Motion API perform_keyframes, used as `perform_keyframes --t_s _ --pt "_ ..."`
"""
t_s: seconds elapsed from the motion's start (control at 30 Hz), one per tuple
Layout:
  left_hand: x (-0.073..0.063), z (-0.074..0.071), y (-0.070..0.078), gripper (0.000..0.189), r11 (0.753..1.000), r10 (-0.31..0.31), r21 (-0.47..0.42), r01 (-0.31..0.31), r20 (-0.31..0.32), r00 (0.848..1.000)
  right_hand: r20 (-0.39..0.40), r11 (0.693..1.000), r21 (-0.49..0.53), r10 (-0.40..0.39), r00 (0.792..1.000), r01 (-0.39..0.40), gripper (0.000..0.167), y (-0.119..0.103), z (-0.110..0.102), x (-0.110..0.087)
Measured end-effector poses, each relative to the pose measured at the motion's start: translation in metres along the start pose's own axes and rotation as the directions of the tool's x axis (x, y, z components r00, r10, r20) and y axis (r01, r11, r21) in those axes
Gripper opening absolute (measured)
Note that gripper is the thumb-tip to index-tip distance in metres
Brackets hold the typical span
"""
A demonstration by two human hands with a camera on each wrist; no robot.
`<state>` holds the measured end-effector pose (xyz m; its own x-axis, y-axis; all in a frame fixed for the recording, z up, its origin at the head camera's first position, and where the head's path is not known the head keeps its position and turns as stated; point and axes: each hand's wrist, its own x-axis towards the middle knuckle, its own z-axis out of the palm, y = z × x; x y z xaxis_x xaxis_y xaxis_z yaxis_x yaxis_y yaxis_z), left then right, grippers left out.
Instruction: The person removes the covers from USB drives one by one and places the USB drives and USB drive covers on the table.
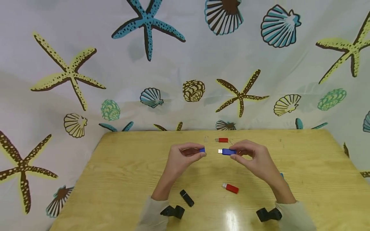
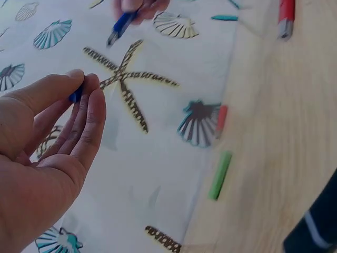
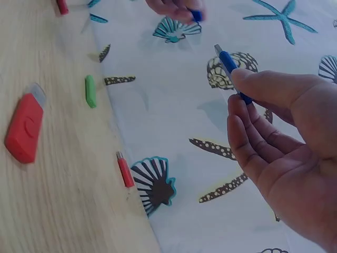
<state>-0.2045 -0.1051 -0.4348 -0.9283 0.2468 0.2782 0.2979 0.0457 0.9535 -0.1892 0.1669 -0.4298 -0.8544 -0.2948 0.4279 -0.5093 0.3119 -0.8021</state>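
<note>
Between the thumb and fingertips of my right hand (image 1: 254, 157) is a blue USB flash drive (image 1: 228, 151), its bare metal plug pointing left. My left hand (image 1: 182, 160) pinches a small blue cap (image 1: 202, 149), mostly hidden by the fingers. Cap and plug face each other across a short gap, above the table's far half. In the left wrist view the cap (image 2: 77, 94) shows as a blue bit under the thumb. The right wrist view has the drive (image 3: 233, 74) tilted, metal end up, with the other hand's blue cap (image 3: 197, 15) beyond.
On the wooden table (image 1: 130, 166) lie a red flash drive (image 1: 231, 188) in front, another red one (image 1: 222, 140) at the back and a black one (image 1: 187, 198) by the left wrist. A green stick-shaped piece (image 3: 90, 91) lies near the far edge. Patterned cloth (image 1: 173, 70) hangs behind.
</note>
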Motion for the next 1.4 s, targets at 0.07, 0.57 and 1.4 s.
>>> perform_keyframes --t_s 0.07,0.57,1.4 --pt "-0.001 -0.006 0.000 0.018 1.000 -0.006 0.006 0.006 -0.016 1.000 -0.021 1.000 0.004 0.012 1.000 -0.012 0.021 0.001 -0.005 -0.002" --pt "0.001 -0.010 -0.008 0.021 0.999 -0.023 0.039 0.024 -0.039 0.999 -0.041 0.999 -0.035 0.039 0.998 -0.041 0.020 0.009 -0.005 -0.002" --pt "0.010 -0.005 -0.028 0.020 0.992 -0.055 0.111 0.061 -0.058 0.997 -0.065 0.996 -0.041 0.080 0.995 -0.082 0.020 0.038 0.001 0.001"
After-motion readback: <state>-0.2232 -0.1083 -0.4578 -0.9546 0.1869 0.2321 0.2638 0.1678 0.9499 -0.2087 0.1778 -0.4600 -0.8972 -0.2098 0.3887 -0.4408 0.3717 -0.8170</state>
